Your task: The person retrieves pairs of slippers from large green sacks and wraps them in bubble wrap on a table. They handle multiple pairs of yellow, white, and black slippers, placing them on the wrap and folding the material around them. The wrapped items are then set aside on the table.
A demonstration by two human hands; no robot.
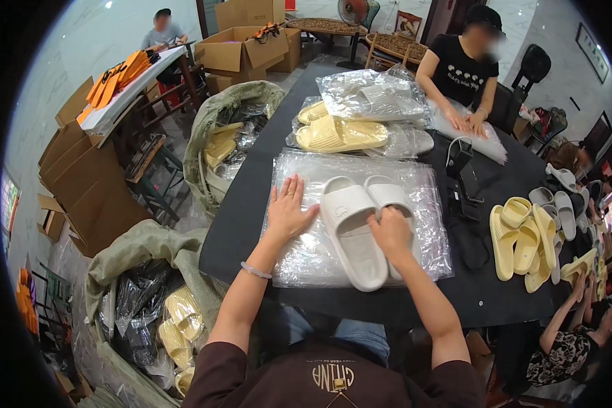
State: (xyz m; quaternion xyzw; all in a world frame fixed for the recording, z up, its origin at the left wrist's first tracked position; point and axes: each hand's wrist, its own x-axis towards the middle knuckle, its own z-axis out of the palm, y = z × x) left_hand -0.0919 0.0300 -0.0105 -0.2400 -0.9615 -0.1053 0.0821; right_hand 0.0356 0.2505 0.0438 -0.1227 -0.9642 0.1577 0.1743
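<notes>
A pair of light grey slide sandals lies on a stack of clear plastic bags in front of me, toes pointing away. My right hand is closed on the pair, its fingers at the inner edges where the two straps meet; the fingertips are partly hidden. My left hand lies flat on the bags just left of the sandals, fingers stretched out, holding nothing. Beyond the bags, yellow slides and grey ones in clear bags are piled up.
Loose yellow slides and grey slides lie at the table's right. A black device stands beside the bags. Woven sacks with bagged slides stand left on the floor. Across the table a co-worker presses on plastic bags.
</notes>
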